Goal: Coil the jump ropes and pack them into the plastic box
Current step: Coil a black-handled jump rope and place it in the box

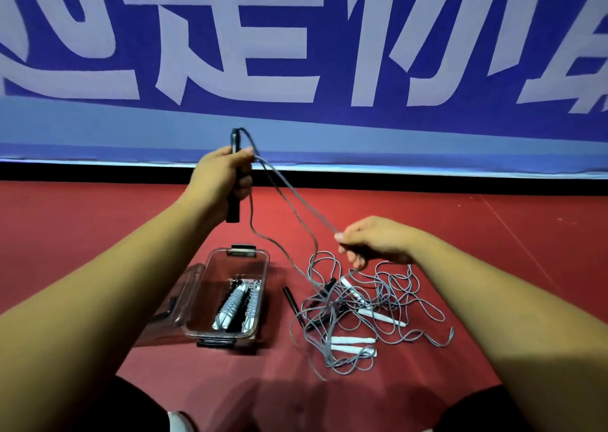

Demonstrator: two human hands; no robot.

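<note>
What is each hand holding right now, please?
Left hand: closed, gripping a black handle held upright.
Right hand: closed, pinching the grey rope between its fingertips.

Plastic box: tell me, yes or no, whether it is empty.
No, coiled jump ropes with their handles already lie side by side inside the open plastic box.
</note>
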